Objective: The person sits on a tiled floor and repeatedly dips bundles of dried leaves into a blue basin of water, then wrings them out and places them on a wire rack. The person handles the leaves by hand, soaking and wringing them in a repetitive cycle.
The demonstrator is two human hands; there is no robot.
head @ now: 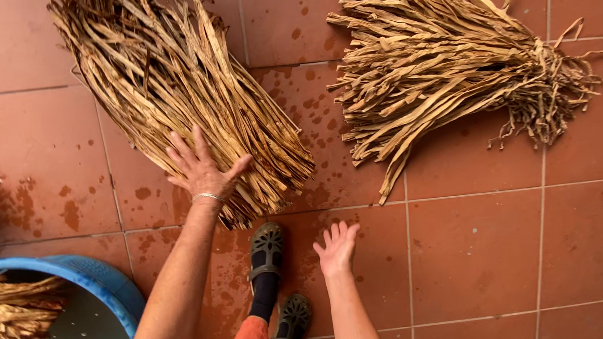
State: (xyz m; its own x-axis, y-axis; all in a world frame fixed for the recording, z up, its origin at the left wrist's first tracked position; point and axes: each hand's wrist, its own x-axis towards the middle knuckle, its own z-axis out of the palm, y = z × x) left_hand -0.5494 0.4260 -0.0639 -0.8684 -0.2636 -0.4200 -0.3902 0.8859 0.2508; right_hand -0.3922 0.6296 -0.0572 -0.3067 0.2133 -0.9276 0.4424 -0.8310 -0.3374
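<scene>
Left hand (pixel 200 170), fingers spread, lies flat on the near end of the left bundle (pixel 178 93) of dried strips on the floor (pixel 483 248); it grips nothing. Right hand (pixel 337 248) hangs open and empty just nearer than that bundle. The strips look light, dry, limp and probably brittle; the narrower far end seems the soundest hold. A second bundle (pixel 437 63) lies right of the first, apart. A blue basin (pixel 100 281) with more strips sits left and nearer. Feet in sandals (pixel 269 256) stand just near of it.
</scene>
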